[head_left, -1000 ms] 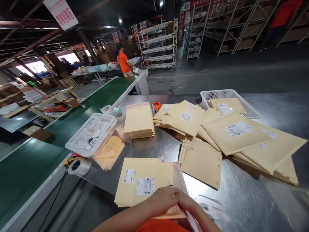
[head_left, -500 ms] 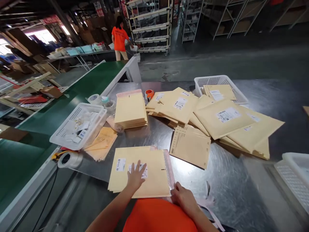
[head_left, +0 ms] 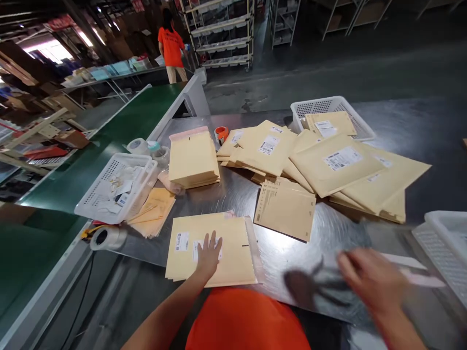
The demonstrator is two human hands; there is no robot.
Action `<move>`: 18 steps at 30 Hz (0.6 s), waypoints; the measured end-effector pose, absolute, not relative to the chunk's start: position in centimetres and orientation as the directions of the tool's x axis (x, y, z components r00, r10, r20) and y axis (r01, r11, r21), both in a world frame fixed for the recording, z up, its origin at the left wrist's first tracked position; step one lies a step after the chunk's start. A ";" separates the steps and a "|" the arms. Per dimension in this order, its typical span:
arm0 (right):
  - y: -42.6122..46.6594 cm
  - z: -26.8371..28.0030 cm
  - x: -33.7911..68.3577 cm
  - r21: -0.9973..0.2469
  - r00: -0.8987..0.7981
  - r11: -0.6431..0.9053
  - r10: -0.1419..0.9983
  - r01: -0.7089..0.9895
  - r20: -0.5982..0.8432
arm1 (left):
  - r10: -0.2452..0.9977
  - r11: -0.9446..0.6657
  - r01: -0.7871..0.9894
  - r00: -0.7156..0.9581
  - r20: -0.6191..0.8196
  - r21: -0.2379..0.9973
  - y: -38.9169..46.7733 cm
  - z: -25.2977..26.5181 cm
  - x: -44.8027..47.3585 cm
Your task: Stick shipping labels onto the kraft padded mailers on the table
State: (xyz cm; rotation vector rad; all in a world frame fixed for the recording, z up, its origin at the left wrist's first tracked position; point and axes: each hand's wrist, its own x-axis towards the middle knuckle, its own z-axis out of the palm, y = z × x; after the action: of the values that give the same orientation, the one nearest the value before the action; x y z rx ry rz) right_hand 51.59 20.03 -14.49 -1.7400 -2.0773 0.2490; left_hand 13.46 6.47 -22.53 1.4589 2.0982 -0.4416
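Note:
My left hand [head_left: 208, 255] lies flat with fingers spread on a small stack of yellow bubble mailers [head_left: 229, 265], partly covering a white shipping label [head_left: 197, 249]. The top mailer's pale pinkish flap [head_left: 256, 250] faces right. Out to the right, my right hand [head_left: 372, 277] is smeared by motion, its fingers drawn together. Whitish backing strips [head_left: 404, 261] trail beside it and seem to be in its grip. A dark shadow falls on the metal table [head_left: 280, 262] between my hands.
Labelled mailers [head_left: 335, 165] lie heaped behind, by a white basket [head_left: 365, 129]. Unlabelled mailers [head_left: 193, 160] stand stacked near an orange tape roll [head_left: 221, 133]. Left are a white basket of small items [head_left: 113, 189], clear tape [head_left: 104, 238] and a green conveyor [head_left: 124, 131]. A co-worker [head_left: 171, 48] stands far back.
My right hand has swung from the flap's lower corner out to the right, the strips with it. My left hand stays on the mailers. The view has shifted slightly.

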 end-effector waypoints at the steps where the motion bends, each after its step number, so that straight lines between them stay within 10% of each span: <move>1: 19.5 -15.9 49.3 -0.344 -0.231 0.217 0.973 0.913 0.000 | 0.773 0.316 0.947 -0.218 -0.596 0.064 6.6 -22.5 13.8; 8: 15.1 -26.6 37.5 -0.512 -0.436 0.213 0.822 0.832 -0.367 | 0.739 0.227 0.963 -0.071 -0.669 0.148 7.1 -22.6 14.7; 18: 13.4 -27.0 34.1 -0.565 -0.631 0.356 0.651 0.744 -0.421 | 0.769 0.210 0.968 -0.075 -0.635 0.140 6.8 -23.4 15.0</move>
State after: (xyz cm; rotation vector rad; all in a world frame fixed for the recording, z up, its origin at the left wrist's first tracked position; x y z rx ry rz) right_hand 34.09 13.42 -27.02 -1.3900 -2.6863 1.2298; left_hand 14.98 6.76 -23.38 1.6068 1.8926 -0.4295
